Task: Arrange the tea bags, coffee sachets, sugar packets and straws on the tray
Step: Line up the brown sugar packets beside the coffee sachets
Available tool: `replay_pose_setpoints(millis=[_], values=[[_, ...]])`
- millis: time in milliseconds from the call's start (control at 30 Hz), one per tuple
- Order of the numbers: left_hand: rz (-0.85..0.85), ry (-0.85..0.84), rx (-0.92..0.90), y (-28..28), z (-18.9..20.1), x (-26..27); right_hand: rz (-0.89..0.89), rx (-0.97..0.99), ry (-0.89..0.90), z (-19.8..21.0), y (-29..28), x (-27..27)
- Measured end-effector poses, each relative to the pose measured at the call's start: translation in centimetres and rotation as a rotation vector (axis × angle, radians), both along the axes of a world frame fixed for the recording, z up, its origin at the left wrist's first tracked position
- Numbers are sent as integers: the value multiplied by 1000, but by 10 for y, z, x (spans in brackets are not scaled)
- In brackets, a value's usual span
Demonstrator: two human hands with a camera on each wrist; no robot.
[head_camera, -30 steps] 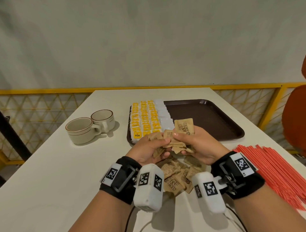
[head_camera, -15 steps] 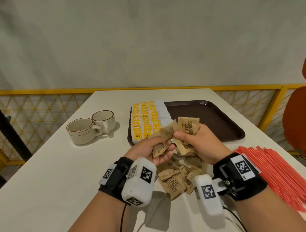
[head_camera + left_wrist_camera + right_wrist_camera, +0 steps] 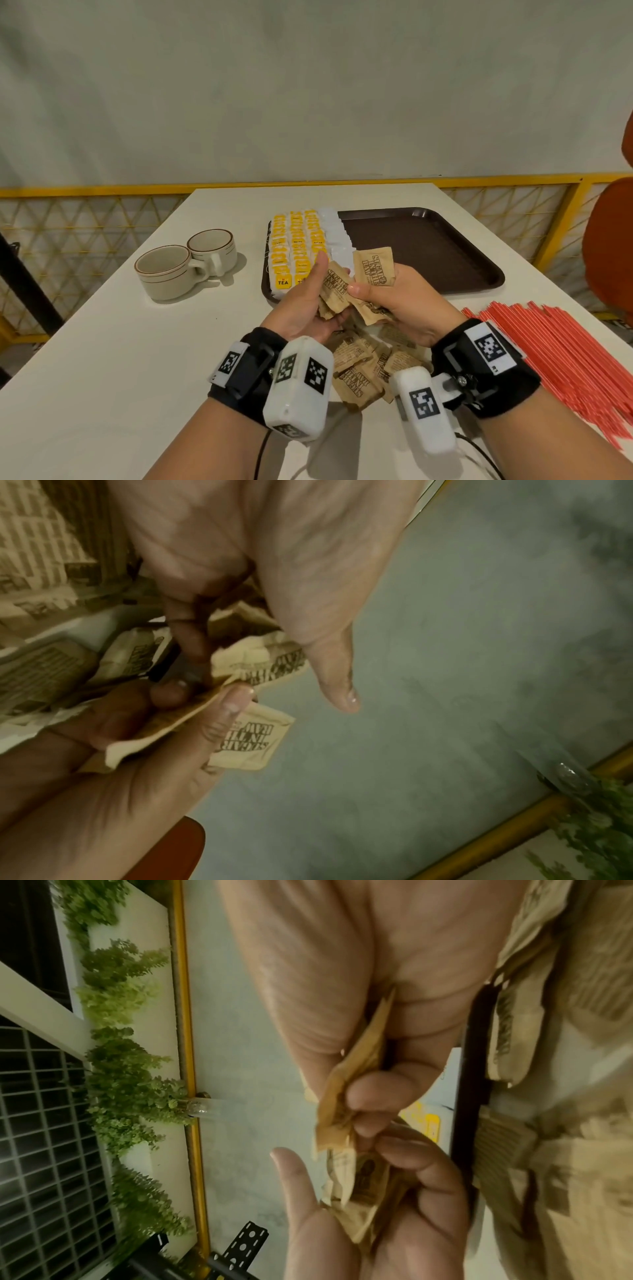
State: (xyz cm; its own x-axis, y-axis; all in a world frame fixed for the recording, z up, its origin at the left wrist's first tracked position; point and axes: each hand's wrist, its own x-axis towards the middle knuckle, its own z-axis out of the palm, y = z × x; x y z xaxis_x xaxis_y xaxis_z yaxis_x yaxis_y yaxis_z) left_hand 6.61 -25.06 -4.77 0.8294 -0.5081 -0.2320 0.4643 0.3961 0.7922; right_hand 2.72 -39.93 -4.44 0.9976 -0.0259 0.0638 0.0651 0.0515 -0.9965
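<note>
Sugar packets (image 3: 337, 291) fanned btwn both hands just above near edge of tray (image 3: 445, 253), prob. being squared into a stack before laying beside tea bags (image 3: 296, 246). Left hand (image 3: 305, 301) cupped round several, thumb up; right hand (image 3: 400, 298) pinching others. More packets loose on surface (image 3: 102, 342) below wrists, straws (image 3: 555, 349) untouched at right.

Room on the tray's right; clutter on three sides

Bare tray (image 3: 428, 246) floor right of tea bags (image 3: 298, 246) and white sachets (image 3: 337, 236). Near edge blocked by both hands (image 3: 346, 301) and loose sugar packets (image 3: 359, 370); straws (image 3: 565, 353) right, cups (image 3: 185, 263) left.
</note>
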Motion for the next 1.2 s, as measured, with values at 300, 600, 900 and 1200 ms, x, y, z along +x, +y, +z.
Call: replay_pose_setpoints(millis=[300, 600, 900, 1200], values=[[224, 0, -158, 3, -4, 9, 115, 85, 181, 2, 2, 0], [94, -263, 75, 0, -6, -2, 277, -16, 222, -1, 7, -8], [284, 167, -585, 16, 0, 18, 171, 79, 197, 6, -7, -1], [214, -100, -130, 7, -4, 9, 52, 145, 186, 3, -3, 3]])
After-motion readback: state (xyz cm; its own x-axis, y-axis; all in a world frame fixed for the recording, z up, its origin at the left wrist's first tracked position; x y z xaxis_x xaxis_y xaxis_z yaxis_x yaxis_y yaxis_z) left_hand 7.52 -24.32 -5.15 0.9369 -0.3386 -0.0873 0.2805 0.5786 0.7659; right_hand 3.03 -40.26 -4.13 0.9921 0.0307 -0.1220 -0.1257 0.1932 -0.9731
